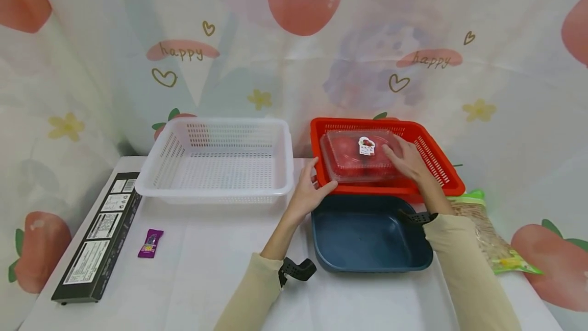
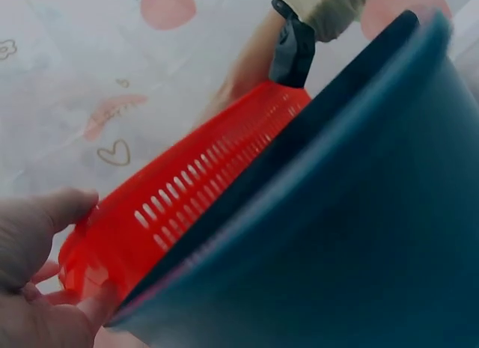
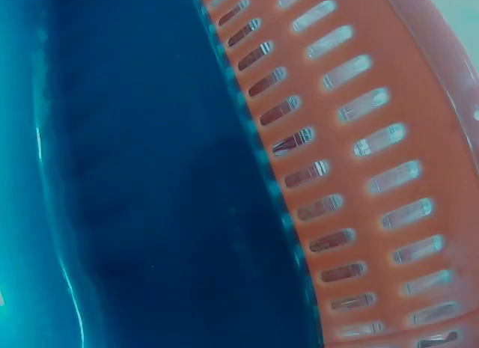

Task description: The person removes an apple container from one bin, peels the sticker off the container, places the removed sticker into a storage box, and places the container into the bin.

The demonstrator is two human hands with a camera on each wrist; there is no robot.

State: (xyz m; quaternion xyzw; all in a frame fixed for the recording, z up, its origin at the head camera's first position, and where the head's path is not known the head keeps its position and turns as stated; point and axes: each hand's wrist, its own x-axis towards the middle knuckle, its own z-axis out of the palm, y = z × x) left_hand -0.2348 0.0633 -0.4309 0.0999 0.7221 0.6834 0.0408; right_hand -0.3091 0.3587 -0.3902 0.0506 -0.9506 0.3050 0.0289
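A clear plastic box (image 1: 342, 160) with a white label and red contents, seemingly round fruit, sits in the red basket (image 1: 445, 172). My right hand (image 1: 409, 160) holds the box at its right end, thumb on the lid; the other fingers are partly hidden. My left hand (image 1: 307, 190) grips the front left corner of the red basket, with thumb and fingers spread along the rim. In the left wrist view, that left hand (image 2: 37, 266) has its digits on the basket's end wall (image 2: 112, 236). The right wrist view shows only the slotted basket side (image 3: 337, 168) and dark blue plastic.
A dark blue basin (image 1: 372, 239) stands right in front of the red basket. Left of it is a white basket (image 1: 151, 183). A long black box (image 1: 98, 239) and a small purple packet (image 1: 150, 243) lie farther left. A green-topped bag (image 1: 482, 223) lies beyond my right forearm.
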